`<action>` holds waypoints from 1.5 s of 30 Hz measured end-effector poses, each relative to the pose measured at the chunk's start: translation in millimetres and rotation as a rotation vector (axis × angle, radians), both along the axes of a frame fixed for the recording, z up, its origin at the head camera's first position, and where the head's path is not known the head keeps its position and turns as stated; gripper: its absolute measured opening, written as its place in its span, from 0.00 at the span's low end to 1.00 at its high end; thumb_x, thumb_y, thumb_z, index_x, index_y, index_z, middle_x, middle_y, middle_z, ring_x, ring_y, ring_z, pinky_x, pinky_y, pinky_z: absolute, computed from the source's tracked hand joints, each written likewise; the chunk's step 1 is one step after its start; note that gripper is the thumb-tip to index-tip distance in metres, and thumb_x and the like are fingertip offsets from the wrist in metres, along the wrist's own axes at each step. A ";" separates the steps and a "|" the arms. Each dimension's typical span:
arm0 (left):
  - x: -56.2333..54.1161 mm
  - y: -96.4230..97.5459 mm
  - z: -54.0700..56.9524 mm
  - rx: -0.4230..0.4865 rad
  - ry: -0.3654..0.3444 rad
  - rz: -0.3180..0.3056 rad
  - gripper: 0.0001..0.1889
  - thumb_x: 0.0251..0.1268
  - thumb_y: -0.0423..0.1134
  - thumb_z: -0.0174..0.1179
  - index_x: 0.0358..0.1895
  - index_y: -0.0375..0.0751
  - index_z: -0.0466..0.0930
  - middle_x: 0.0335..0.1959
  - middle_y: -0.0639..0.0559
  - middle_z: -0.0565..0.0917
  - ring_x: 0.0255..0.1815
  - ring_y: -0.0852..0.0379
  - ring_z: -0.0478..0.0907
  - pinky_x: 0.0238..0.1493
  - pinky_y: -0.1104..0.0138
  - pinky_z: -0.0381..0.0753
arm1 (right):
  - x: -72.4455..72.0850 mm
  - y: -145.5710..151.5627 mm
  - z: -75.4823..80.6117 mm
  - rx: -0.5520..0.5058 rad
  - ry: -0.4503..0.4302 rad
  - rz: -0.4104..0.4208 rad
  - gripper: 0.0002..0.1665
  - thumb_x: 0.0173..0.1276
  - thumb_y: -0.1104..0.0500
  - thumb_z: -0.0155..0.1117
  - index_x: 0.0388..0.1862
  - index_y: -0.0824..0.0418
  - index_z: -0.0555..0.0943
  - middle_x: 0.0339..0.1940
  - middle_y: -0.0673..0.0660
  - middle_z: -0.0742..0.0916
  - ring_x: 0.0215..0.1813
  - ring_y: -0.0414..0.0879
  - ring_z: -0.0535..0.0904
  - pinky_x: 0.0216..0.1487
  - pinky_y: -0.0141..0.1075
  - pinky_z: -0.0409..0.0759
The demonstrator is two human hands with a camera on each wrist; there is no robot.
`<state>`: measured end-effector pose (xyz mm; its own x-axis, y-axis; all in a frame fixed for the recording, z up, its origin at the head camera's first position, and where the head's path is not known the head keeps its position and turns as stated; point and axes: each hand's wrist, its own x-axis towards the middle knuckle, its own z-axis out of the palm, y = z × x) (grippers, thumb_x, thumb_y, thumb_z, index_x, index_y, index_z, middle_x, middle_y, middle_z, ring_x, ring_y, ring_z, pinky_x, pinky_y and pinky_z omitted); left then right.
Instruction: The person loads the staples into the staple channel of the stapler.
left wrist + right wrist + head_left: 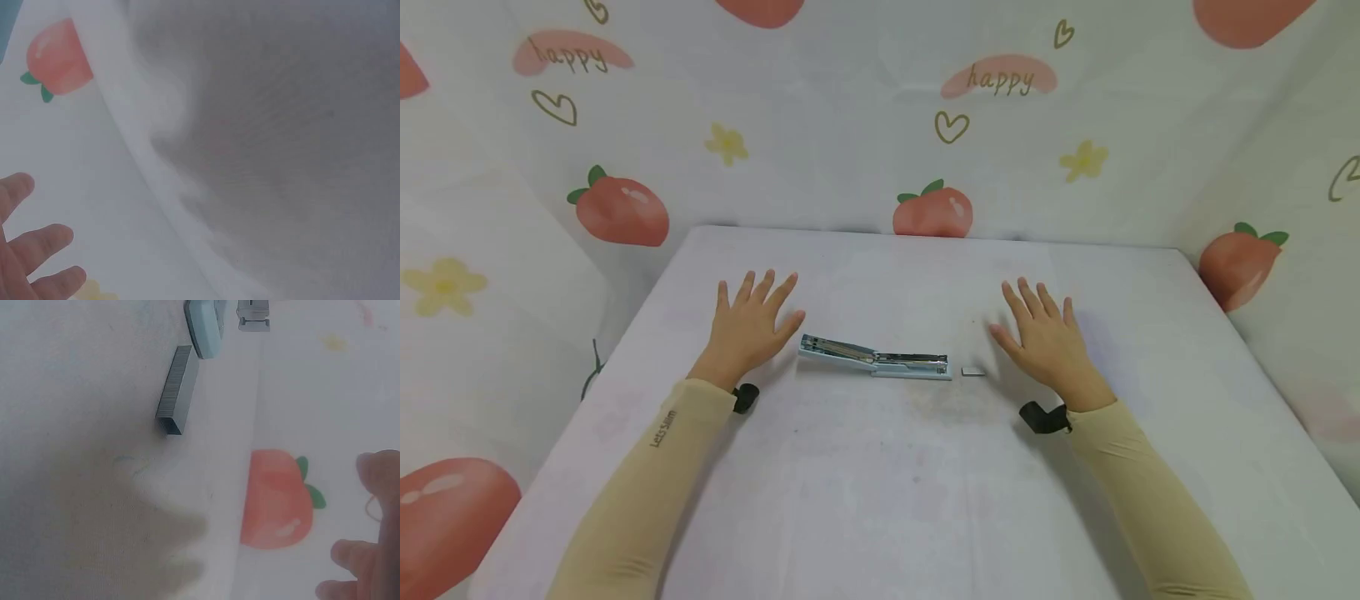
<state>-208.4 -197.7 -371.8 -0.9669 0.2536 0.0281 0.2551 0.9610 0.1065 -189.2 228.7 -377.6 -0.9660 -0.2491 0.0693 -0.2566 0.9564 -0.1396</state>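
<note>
A light blue stapler (pixel 874 360) lies spread wide open on the white table, its metal insides facing up. Just off its right end sits a short strip of staples (pixel 973 372), which shows its ridged top and hollow end in the right wrist view (pixel 176 394). To the left of the stapler, my left hand (pixel 747 332) is held over the table with fingers spread, holding nothing. On the other side, beyond the staples, my right hand (pixel 1042 340) also has its fingers extended and holds nothing. Both palms face down.
A white cloth (pixel 850 108) printed with peaches, flowers and hearts hangs behind and beside the table (pixel 865 500). Black wrist cameras (pixel 1043 417) sit at the cuffs of beige sleeves (pixel 1138 467). A dark cord (pixel 592 371) shows past the table's left edge.
</note>
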 end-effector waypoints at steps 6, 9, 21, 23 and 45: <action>-0.6 -1.4 6.0 0.051 -0.028 -0.011 0.31 0.76 0.57 0.41 0.75 0.46 0.58 0.71 0.38 0.66 0.72 0.37 0.61 0.72 0.40 0.49 | 0.0 1.4 3.6 -0.079 -0.071 0.023 0.37 0.76 0.46 0.48 0.77 0.62 0.56 0.76 0.67 0.62 0.74 0.65 0.57 0.69 0.61 0.58; 0.6 -1.7 12.1 0.157 -0.074 0.013 0.27 0.75 0.52 0.45 0.71 0.43 0.65 0.61 0.40 0.78 0.59 0.40 0.76 0.60 0.45 0.70 | 0.2 2.8 7.5 -0.175 -0.125 0.009 0.33 0.76 0.49 0.49 0.75 0.60 0.61 0.71 0.65 0.71 0.70 0.63 0.66 0.62 0.60 0.68; 12.9 -9.5 27.4 0.545 -0.142 0.035 0.19 0.77 0.48 0.44 0.61 0.46 0.75 0.47 0.43 0.84 0.46 0.47 0.82 0.44 0.57 0.74 | 7.4 9.8 17.3 -0.476 0.019 0.001 0.18 0.76 0.59 0.47 0.58 0.60 0.78 0.45 0.60 0.88 0.46 0.56 0.85 0.41 0.44 0.77; 13.5 -10.5 27.0 0.587 -0.142 0.017 0.19 0.77 0.50 0.44 0.60 0.46 0.75 0.47 0.43 0.84 0.47 0.47 0.82 0.45 0.56 0.74 | 8.6 11.4 17.9 -0.523 0.046 -0.001 0.16 0.76 0.59 0.48 0.56 0.60 0.79 0.43 0.60 0.88 0.44 0.54 0.85 0.40 0.36 0.77; 15.8 1.8 -9.4 0.889 -0.466 -0.105 0.35 0.63 0.45 0.65 0.70 0.42 0.62 0.70 0.42 0.65 0.68 0.40 0.66 0.65 0.43 0.64 | 11.8 4.2 -7.9 -0.771 -0.195 0.044 0.22 0.73 0.56 0.58 0.64 0.59 0.74 0.55 0.61 0.84 0.53 0.48 0.80 0.48 0.25 0.74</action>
